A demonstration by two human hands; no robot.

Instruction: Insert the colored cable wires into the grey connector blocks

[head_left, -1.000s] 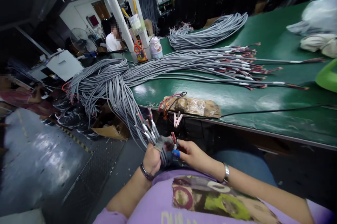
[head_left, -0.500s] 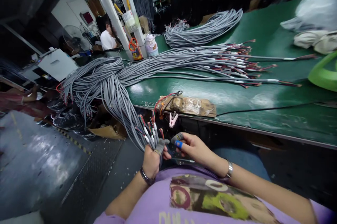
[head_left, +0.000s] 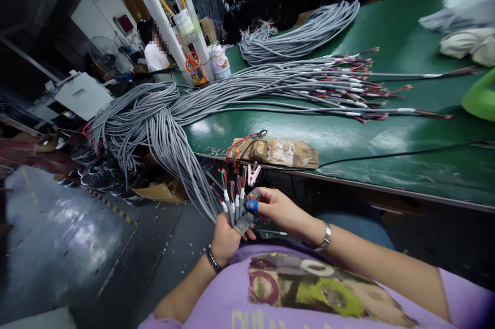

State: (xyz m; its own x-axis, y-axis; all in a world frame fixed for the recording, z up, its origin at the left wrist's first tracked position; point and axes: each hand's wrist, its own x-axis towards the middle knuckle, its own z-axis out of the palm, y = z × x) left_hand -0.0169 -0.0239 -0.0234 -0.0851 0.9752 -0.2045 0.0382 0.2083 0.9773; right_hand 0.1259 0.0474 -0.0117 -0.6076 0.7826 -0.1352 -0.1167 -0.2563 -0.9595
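Observation:
My left hand [head_left: 227, 236] is wrapped round several grey cables [head_left: 236, 210], whose white-banded ends point up with coloured wires fanned out. Grey finger covers are on its thumb. Close beside, on the right, my right hand [head_left: 273, 208] is closed in a pinch at the coloured wires [head_left: 253, 197] of one cable end. It wears a grey finger cover and a blue band. Just above the right fingers is a pink clip [head_left: 253, 175] at the bench edge. The held cables' lower parts are hidden by my hand.
A green bench [head_left: 348, 143] carries a long cable bundle [head_left: 247, 86] and a coiled bundle [head_left: 301, 35]. A wooden block [head_left: 286, 153] with wires lies at its front edge. A bottle [head_left: 219, 62] stands by the post. A person [head_left: 155, 54] sits beyond. Cables [head_left: 178, 148] hang over the edge.
My right hand has moved left to the cable ends and now pinches the wires of one. The held cables have shifted slightly right and stand more upright.

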